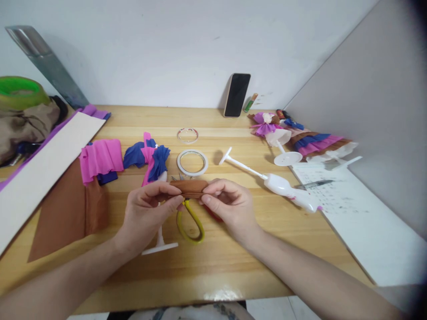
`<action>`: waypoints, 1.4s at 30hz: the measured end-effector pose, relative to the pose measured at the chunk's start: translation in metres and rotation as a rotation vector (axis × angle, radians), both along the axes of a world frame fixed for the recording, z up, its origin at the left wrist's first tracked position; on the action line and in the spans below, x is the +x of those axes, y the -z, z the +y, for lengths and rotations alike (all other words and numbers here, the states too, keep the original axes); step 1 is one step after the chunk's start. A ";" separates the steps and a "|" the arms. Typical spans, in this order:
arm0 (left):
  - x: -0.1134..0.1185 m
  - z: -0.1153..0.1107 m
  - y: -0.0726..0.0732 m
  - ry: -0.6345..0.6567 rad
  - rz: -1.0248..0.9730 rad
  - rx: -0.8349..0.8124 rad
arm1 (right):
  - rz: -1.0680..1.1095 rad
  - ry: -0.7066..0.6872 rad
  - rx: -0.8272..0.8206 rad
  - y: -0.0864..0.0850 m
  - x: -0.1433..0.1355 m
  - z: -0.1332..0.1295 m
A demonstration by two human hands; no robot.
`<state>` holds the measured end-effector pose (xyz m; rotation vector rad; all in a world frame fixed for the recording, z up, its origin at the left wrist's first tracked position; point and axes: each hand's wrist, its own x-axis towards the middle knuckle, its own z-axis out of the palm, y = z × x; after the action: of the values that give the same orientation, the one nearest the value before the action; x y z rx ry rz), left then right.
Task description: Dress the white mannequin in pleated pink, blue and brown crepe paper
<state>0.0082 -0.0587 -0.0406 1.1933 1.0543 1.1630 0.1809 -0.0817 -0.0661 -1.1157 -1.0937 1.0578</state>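
A small folded strip of brown paper is pinched at its left end by my left hand and at its right end by my right hand. Both hands hold it above the wooden table. Below it lie yellow-handled scissors, partly hidden, with a red handle behind my right hand. A white stand shows beyond my left wrist, under a blue and pink paper dress. A roll of white tape lies just past the strip.
Brown paper, pink ruffled paper and a long white board lie left. A white doll form, paper dresses and a written sheet lie right. A phone leans on the wall.
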 end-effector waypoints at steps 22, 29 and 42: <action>0.000 -0.001 0.005 -0.028 0.010 0.024 | -0.027 0.022 0.035 0.002 0.000 -0.001; 0.002 -0.002 0.007 -0.038 0.022 0.051 | -0.017 0.011 0.004 0.001 -0.001 0.000; -0.005 -0.002 0.011 -0.092 0.316 0.232 | -0.062 0.024 0.056 0.007 -0.001 0.002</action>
<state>0.0036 -0.0606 -0.0518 1.5624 1.2453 1.2176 0.1801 -0.0798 -0.0726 -1.1204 -1.1500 0.9734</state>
